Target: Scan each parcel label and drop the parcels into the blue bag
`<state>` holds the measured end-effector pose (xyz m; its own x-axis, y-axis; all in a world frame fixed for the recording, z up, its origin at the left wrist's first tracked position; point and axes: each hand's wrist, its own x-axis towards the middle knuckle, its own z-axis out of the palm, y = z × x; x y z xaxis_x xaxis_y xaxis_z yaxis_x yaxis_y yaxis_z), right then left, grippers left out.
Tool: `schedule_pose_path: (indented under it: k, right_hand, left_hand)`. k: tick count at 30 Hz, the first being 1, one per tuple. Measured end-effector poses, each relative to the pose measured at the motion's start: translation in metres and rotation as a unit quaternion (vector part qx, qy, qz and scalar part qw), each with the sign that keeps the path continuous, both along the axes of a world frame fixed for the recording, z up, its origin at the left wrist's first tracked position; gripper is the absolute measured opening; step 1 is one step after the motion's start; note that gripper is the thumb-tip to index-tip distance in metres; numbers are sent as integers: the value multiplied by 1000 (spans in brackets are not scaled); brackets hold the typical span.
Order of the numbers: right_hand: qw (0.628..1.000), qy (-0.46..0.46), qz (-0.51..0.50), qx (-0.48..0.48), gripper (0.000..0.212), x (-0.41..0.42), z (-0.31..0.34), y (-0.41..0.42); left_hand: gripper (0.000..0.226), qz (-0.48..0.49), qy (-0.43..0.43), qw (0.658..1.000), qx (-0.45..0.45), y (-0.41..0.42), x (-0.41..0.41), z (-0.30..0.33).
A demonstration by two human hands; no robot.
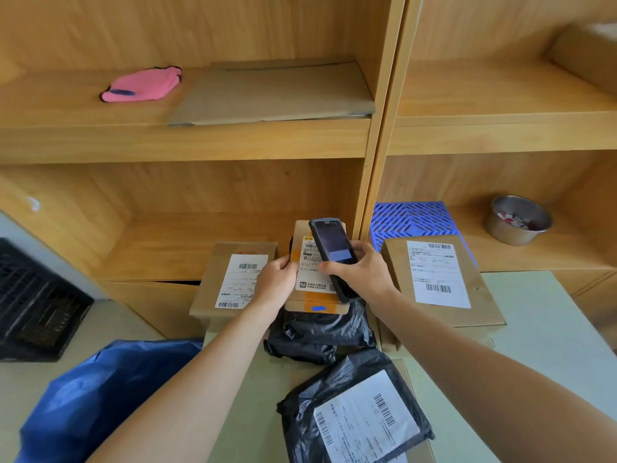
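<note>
Head view: scanner (pixel 334 255) over parcel (pixel 312 279) label (text illegible).

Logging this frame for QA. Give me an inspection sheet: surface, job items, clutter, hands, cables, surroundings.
Surface: pale green table, crowded with parcels.
Job's things: small brown cardboard box with orange tape under scan; two labelled brown cardboard parcels; two black plastic mailers; open blue bag low left.
Clutter: pink cloth, flat cardboard sheet, steel bowl, blue plastic crate.
Hands: left hand steadies the small box; right hand grips a black handheld scanner.
Cables: nothing seen.
Surroundings: wooden shelving; black crate left.
</note>
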<state>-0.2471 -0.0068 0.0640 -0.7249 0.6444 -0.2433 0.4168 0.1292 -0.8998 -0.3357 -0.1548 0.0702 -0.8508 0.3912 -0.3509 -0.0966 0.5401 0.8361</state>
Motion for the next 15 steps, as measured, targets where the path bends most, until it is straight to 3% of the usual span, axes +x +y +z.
schedule_pose_path:
  k: [6, 15]
  right_hand:
    - [997, 30, 72, 11, 87, -28, 23, -36]
    - [980, 15, 196, 1, 71, -77, 8, -175]
  left_hand:
    - [24, 67, 11, 998, 18, -51, -7, 20]
    - [29, 175, 6, 984, 20, -201, -24, 2]
